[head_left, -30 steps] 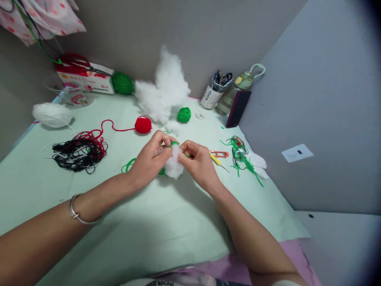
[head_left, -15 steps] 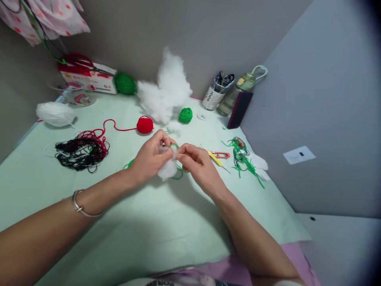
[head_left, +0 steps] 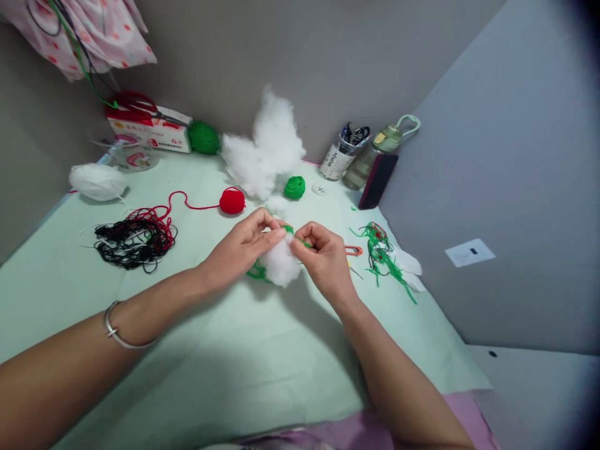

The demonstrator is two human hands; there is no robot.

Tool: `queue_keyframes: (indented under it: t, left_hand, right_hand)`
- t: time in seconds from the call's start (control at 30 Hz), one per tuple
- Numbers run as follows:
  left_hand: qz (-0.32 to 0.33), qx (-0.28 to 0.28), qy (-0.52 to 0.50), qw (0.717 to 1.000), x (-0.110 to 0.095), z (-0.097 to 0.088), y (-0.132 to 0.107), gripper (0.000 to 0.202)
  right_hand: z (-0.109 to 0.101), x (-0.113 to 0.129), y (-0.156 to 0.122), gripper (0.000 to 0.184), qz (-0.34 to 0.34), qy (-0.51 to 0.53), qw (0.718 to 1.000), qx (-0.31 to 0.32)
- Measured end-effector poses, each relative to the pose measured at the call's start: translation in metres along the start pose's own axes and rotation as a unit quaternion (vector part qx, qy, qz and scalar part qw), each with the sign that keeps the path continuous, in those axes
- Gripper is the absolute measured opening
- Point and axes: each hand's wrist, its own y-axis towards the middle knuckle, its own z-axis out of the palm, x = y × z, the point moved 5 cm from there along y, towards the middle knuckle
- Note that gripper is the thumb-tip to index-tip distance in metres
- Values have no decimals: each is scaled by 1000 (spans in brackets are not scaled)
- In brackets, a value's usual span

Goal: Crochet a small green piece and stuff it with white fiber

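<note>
My left hand [head_left: 248, 242] is closed, thumb and fingers pinching the edge of a small green yarn piece [head_left: 288, 229]. A fluffy tuft of white stuffing [head_left: 283, 264] bulges out below that piece, between my two hands. Close beside it my right hand [head_left: 324, 255] is closed too, its fingertips pinching a bit of green yarn [head_left: 304, 244]. More loose green yarn [head_left: 256, 271] hangs or lies under my left hand. Whether the stuffing sits inside the green piece is hidden by my fingers.
At the back are a big heap of stuffing [head_left: 265, 150], a green yarn ball [head_left: 295, 187], a red yarn ball [head_left: 232, 201], a pen cup [head_left: 336, 161] and a bottle [head_left: 360, 165]. Tangled black yarn [head_left: 134, 244] lies left; green scraps [head_left: 384, 259] and an orange-handled snipper [head_left: 354, 250] lie right.
Both hands have shifted slightly right with the green piece and the stuffing. More of the white tuft shows now, and my right hand covers most of the yellow-handled tool.
</note>
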Motion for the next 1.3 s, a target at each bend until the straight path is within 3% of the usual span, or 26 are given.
queue_keyframes:
  t: [0.17,0.3,0.37,0.47,0.6,0.67,0.77,0.83,0.93,1.07,1.3]
  left_hand:
    - [-10,14,-26,1000,2,-1,3,26]
    - [30,-49,32,998,7,-5,1,22]
    - [53,-85,64,993,9,-7,0,20]
    - [34,-93,63,993,16,-6,1,19]
    - [23,-83,15,996,20,-6,3,21]
    - [28,-74,10,997,21,-5,3,22]
    - [17,-47,11,999,21,-2,1,24]
    - [12,-41,7,999,20,0,0,25]
    - [8,-64,-10,998,17,-2,-1,23]
    - [3,-90,-13,996,14,-5,0,20]
    - [-1,-46,-7,999,9,1,-3,20]
  right_hand:
    - [3,4,-3,21,9,6,997,78]
    - [16,7,-13,20,19,25,992,122]
    - [20,7,-16,20,16,18,992,122]
    - [17,3,-13,23,6,-29,993,114]
    - [-2,9,-3,20,-98,-136,985,27]
    - [-6,14,-3,22,-131,-96,986,21]
    - [-3,13,-4,28,-79,70,992,74]
    - [-1,11,-4,23,-38,130,988,76]
    - [-6,11,-3,12,-57,16,998,26]
    - [3,6,-3,10,-84,-138,984,78]
    - [4,-3,-2,21,-28,-73,996,39]
